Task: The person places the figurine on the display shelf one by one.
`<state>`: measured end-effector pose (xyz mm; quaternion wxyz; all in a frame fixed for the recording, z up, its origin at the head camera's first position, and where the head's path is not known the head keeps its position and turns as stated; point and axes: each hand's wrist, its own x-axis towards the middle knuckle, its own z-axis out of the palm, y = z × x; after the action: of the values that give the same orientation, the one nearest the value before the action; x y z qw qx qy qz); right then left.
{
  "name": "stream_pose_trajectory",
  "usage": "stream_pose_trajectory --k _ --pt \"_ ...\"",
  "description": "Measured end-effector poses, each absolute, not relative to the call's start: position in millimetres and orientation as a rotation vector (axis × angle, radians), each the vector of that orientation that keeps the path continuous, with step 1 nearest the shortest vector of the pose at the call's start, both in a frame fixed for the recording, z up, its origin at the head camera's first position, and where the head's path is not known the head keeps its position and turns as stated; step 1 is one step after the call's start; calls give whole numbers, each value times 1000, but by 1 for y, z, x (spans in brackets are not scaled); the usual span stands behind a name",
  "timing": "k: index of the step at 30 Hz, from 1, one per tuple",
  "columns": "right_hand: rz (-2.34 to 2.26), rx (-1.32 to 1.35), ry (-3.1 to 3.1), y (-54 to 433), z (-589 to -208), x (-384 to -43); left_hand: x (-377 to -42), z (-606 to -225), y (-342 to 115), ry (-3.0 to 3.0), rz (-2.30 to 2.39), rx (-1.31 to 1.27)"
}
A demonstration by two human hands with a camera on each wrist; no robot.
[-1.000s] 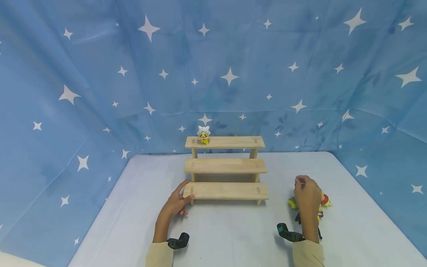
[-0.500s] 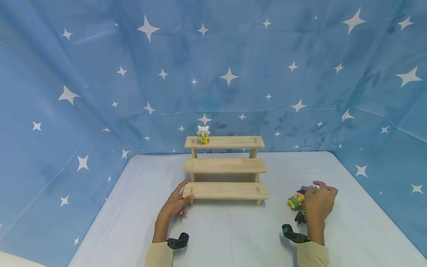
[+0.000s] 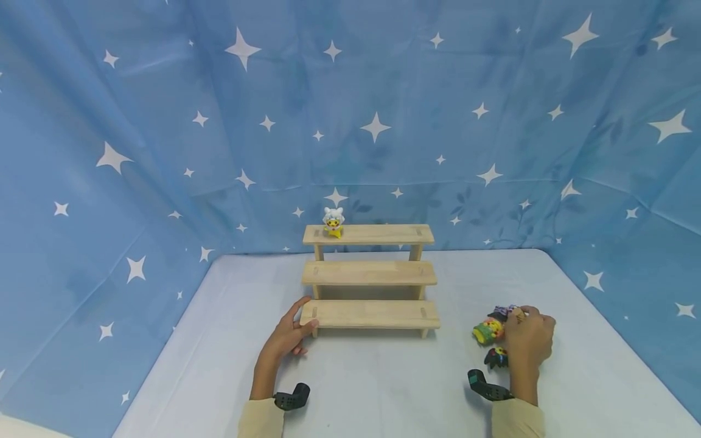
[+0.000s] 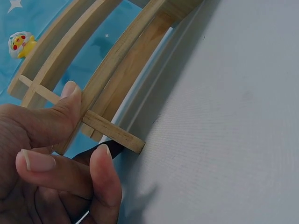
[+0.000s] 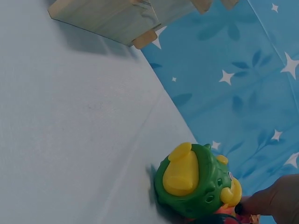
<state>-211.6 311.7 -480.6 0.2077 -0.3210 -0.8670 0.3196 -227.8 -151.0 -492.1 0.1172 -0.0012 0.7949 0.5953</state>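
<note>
A three-tier wooden display stand (image 3: 378, 313) stands mid-table. My left hand (image 3: 290, 331) grips the left end of its lowest shelf, thumb at the front edge and index finger behind. My right hand (image 3: 529, 337) is down among small toy figurines on the right, fingers bent at their far side; I cannot tell whether they pinch one. Left of that hand lies a green and yellow figurine (image 3: 486, 331), its green back large in the right wrist view. A black-winged figurine (image 3: 495, 358) lies nearer, a purple and dark one (image 3: 501, 312) farther; the hand hides others.
A yellow figurine with a white hood (image 3: 334, 225) stands at the left end of the top shelf. A white-covered table (image 3: 378, 383) carries everything. A blue star-print curtain (image 3: 378, 158) hangs close behind the stand and along both sides.
My right hand has shifted right over the figurines, uncovering the green, purple and black ones, and has lowered with its fingers closing in. The left hand has kept its grip on the stand.
</note>
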Motion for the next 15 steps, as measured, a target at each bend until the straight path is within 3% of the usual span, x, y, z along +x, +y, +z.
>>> stream_pose_trajectory --k 15 --pt "942 -847 -2525 327 -477 -209 -227 -494 -151 2322 1747 28"
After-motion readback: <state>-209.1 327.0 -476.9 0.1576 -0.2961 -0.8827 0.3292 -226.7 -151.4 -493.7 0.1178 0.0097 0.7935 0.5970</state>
